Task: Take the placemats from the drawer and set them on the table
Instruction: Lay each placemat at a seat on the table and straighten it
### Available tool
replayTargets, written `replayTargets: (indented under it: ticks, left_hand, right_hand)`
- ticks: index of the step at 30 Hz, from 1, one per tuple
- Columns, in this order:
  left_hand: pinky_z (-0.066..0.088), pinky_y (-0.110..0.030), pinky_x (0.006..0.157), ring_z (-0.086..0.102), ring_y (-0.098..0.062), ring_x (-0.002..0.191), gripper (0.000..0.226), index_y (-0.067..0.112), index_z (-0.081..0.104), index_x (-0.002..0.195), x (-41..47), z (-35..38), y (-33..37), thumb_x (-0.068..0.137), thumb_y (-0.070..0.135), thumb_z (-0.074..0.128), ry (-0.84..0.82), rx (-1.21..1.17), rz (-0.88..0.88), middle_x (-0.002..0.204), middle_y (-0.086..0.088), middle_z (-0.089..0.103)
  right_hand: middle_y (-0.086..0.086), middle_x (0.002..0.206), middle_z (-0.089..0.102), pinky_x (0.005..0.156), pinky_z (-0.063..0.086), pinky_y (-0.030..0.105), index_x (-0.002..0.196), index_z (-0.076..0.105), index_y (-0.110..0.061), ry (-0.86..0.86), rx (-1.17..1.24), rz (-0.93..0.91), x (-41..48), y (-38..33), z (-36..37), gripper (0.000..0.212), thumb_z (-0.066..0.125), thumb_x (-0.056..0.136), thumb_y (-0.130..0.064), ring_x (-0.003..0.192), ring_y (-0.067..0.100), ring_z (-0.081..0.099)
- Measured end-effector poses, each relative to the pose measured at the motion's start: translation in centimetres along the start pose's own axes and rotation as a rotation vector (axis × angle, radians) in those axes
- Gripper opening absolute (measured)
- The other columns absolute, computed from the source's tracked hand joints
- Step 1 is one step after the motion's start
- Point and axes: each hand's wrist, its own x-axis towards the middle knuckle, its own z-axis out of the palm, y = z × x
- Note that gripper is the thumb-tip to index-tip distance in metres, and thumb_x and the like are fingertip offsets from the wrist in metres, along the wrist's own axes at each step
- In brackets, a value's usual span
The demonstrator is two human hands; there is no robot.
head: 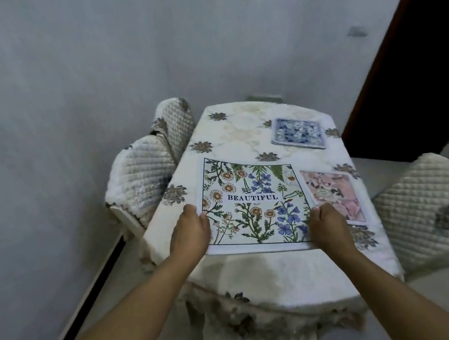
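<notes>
A white floral placemat [253, 194] printed with the word BEAUTIFUL lies over the near part of the cloth-covered table [229, 133]. My left hand [190, 231] grips its near left edge and my right hand [326, 224] grips its near right corner. A pink patterned placemat [336, 196] lies flat to the right, partly under the floral one's edge. A blue and white patterned placemat [297, 133] lies at the far right of the table. No drawer is in view.
Quilted covered chairs stand on the table's left [145, 176] and right [434, 204]. A grey wall [60, 107] runs close along the left and back. A dark doorway [421, 65] opens at the right. Another covered chair back [266, 295] is right below my hands.
</notes>
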Motion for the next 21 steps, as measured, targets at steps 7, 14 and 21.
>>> replayTargets:
  ticks: [7,14,21]
  left_hand:
    - [0.041,-0.037,0.063,0.056,-0.035,0.078,0.021,0.007,0.045,0.101,4.0,6.9,-3.6,0.099,0.027,0.039,-0.124,-0.033,0.060,0.094,-0.013,0.058]
    - [0.037,-0.035,0.062,0.057,-0.037,0.078,0.022,0.008,0.044,0.100,4.4,13.5,-7.6,0.100,0.029,0.038,-0.168,0.007,0.032,0.091,-0.013,0.057]
    - [0.045,-0.042,0.068,0.060,-0.041,0.087,0.027,0.004,0.048,0.108,2.8,18.5,-12.3,0.099,0.028,0.042,-0.220,0.232,-0.024,0.103,-0.016,0.058]
  right_hand:
    - [0.031,0.089,0.063,0.063,0.032,0.036,0.090,0.052,0.002,0.046,-0.100,0.172,-0.4,4.1,5.6,0.031,0.037,0.101,-0.024,0.084,0.044,0.060]
    - [0.031,0.089,0.063,0.063,0.037,0.039,0.091,0.049,0.000,-0.013,-0.107,0.185,0.4,9.1,12.0,0.034,0.033,0.102,-0.028,0.082,0.045,0.060]
    - [0.025,0.077,0.064,0.060,0.039,0.039,0.090,0.049,-0.004,-0.072,-0.275,0.198,-2.2,13.6,18.1,0.031,0.037,0.100,-0.031,0.072,0.043,0.061]
